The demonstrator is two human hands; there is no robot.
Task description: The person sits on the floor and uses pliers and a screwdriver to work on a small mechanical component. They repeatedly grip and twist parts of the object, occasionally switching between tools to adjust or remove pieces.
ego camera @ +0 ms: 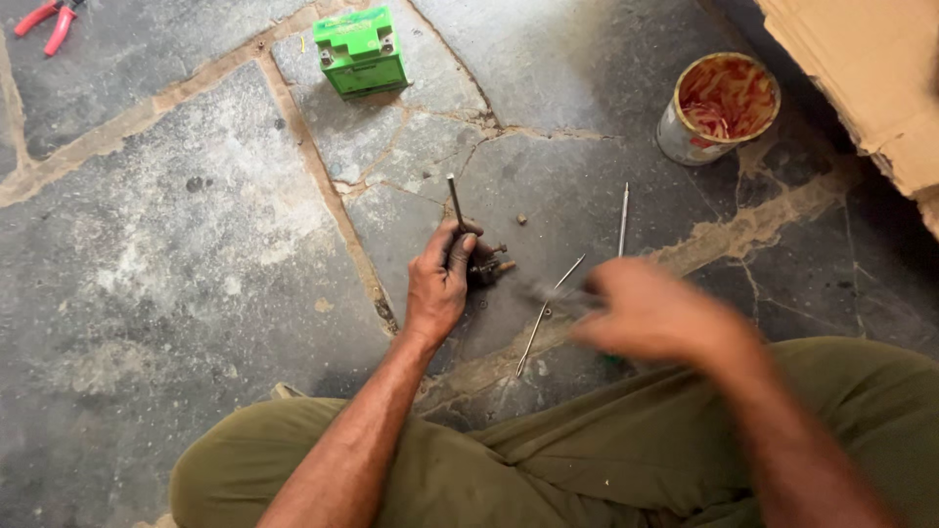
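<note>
Head view, left hand (437, 284): clenched around a small dark metal part (486, 266) with an upright rod (456, 203), centre frame.
Right hand (648, 313): blurred; grip unclear, beside thin rods (549, 311).
Progress: seemingly midway; part assembled, loose rods unfitted.
Upper frame: green battery (361, 51), tin (719, 108).

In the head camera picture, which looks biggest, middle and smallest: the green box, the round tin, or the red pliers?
1. Green box and round tin: these look about alike, so I won't rank them.
2. Red pliers: smallest, but cut off by the picture's edge, so their full size is hidden.
</note>
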